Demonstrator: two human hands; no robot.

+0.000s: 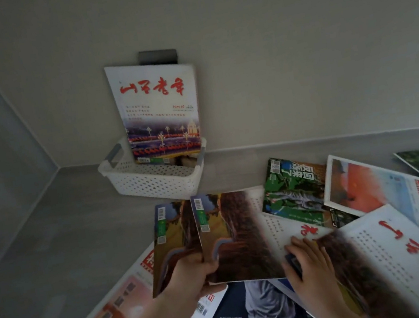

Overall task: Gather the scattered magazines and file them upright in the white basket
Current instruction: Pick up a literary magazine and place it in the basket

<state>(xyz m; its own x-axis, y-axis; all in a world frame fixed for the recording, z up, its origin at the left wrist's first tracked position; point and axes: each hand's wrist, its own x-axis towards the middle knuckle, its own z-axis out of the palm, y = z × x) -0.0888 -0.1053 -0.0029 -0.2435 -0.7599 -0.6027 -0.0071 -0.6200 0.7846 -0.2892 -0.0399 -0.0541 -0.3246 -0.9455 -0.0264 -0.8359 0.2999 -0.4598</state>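
Left hand (196, 272) grips two fanned magazines (232, 238), long axes pointing ahead. The white basket (151, 185) lies directly beyond it, nearer than to the right hand (307, 264), whose grip is unclear.

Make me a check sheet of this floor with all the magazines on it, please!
Surface: grey floor, with magazines spread over its right side.
Job's things: white basket by the wall, with a red-titled magazine standing upright in it. Two matching magazines are held up. A green magazine and several others lie flat.
Clutter: nothing seen.
Hands: left hand grips the two matching magazines. Right hand lies on the flat ones, too blurred to tell its hold.
Cables: nothing seen.
Surroundings: plain wall meeting another at a corner on the left. A grey wall fixture sits behind the upright magazine.
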